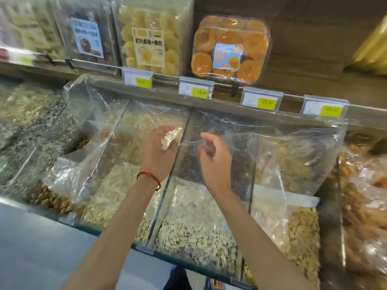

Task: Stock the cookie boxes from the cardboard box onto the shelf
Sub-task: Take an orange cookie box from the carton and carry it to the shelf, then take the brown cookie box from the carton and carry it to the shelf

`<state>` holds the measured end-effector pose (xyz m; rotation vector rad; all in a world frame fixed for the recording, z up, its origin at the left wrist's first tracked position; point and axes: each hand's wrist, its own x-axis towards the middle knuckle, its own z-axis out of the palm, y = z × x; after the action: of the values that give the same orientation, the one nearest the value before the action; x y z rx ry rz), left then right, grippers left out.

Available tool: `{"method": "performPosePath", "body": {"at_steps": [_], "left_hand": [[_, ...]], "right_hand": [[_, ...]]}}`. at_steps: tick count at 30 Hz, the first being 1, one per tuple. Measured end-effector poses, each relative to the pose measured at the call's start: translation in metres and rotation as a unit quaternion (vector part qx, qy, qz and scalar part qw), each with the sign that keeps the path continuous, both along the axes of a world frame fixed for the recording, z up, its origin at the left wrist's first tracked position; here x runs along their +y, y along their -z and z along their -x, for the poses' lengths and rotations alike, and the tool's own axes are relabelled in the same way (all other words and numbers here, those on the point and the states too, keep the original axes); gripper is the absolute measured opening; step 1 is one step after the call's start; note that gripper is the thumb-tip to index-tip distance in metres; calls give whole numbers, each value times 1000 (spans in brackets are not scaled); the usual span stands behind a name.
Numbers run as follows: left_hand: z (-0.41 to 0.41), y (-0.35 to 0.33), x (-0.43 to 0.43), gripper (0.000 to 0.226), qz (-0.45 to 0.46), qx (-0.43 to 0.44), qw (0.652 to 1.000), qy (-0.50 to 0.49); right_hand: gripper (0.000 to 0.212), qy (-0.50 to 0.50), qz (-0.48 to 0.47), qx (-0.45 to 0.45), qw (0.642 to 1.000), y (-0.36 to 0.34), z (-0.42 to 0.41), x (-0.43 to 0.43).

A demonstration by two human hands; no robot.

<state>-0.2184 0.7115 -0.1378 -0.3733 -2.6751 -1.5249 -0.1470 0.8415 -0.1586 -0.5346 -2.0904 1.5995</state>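
Cookie boxes (230, 49) shelved, left grip (159, 147) and right grip (213, 155) pinching film (272, 143) over seed bins (167, 192)

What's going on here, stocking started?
Not stocking right now. A person stands at the glass bulk bins, both hands on the clear plastic film draped over them. The left hand holds a crumpled bit; the right hand pinches an edge. Clear cookie boxes stand on the shelf above. No cardboard box is in view.
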Motion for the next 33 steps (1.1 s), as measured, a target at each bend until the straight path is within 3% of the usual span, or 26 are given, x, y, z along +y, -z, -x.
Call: {"method": "performPosePath", "body": {"at_steps": [8, 14, 25, 33], "left_hand": [[-147, 20, -77, 27, -27, -55, 987, -147], [-267, 40, -141, 27, -27, -97, 958, -269], [-564, 85, -225, 22, -114, -143, 847, -499], [-755, 108, -256, 24, -157, -169, 757, -611]], "right_hand": [[21, -139, 24, -38, 989, 31, -89, -68], [26, -292, 9, -63, 954, 49, -167, -142], [24, -529, 2, -151, 835, 84, -398, -261], [22, -682, -51, -202, 701, 109, -560, -313]]}}
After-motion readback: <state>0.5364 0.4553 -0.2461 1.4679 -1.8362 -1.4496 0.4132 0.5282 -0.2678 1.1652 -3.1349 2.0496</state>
